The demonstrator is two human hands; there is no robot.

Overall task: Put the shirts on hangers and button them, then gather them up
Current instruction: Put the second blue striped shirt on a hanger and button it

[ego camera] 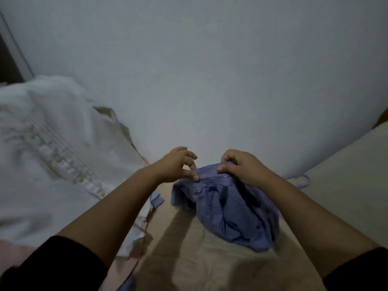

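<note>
Both arms out over bed (210, 259). Left hand (178, 164) pinching shirt (226, 204) collar, thumb and forefinger; right hand (243, 166) gripping collar, fingers curled.

A home bedroom: beige bed sheet (199, 259), plain wall (210, 70), clothes lying about

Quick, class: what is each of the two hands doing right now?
Left hand: pinches the collar edge of the blue striped shirt.
Right hand: grips the same collar, fingers curled over it.
</note>
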